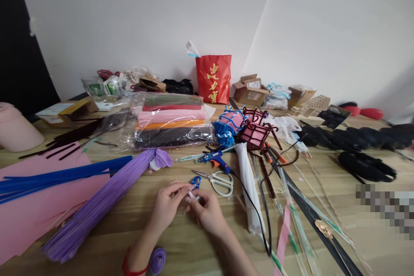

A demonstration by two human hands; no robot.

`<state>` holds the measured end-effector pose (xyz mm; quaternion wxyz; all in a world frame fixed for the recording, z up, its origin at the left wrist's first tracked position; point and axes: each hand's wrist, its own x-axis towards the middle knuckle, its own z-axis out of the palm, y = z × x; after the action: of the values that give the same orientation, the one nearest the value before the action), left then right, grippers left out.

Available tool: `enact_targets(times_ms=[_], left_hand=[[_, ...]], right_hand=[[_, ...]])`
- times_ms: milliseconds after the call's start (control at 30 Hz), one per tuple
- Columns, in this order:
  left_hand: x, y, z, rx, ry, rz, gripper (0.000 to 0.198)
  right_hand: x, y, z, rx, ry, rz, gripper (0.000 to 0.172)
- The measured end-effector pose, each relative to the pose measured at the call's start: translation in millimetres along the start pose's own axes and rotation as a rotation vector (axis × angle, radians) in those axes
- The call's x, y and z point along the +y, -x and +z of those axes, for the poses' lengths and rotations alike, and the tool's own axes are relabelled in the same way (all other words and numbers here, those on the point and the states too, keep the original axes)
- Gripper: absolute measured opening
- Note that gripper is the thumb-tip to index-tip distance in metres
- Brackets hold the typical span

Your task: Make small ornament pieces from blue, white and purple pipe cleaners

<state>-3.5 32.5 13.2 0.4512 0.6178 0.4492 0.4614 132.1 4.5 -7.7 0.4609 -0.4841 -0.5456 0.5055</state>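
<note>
My left hand and my right hand meet at the fingertips above the wooden table. Both are closed in a pinch on a small blue twisted pipe-cleaner piece with loops, which sticks up past the fingers. A short white bit shows between the fingertips; the rest is hidden. Just beyond the right hand lie scissors with pale green handles. Behind them is a blue hot glue gun. Close to my left wrist sits a purple coiled pipe-cleaner roll.
Left lie purple pipe cleaners, blue pipe cleaners and pink sheets. A white bundle and the glue gun's black cord run along the right. Wrapped pipe cleaners, lattice-covered pink pieces and a red bag stand behind.
</note>
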Motion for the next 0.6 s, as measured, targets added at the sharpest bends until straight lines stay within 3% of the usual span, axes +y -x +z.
enact_targets(times_ms=[133,267,400,600], left_hand=[[-1.9,-2.1,-0.9,0.025,0.085,-0.087,0.029],[-4.1,-1.7,2.7,-0.012,0.287,-0.179,0.039],[-0.4,-0.1,6.0,-0.145,0.511,-0.266,0.046],[0.0,1.7,1.7,-0.189,0.556,-0.403,0.043]], right_hand=[[-2.6,-2.4,-4.2,0.039,-0.174,0.096,0.038],[-10.5,-0.2,-5.4,0.043,-0.185,0.07,0.036],[-12.4,2.0,-3.5,0.015,-0.095,0.013,0.032],[-5.8,0.1,-4.9,0.214,0.304,-0.091,0.031]])
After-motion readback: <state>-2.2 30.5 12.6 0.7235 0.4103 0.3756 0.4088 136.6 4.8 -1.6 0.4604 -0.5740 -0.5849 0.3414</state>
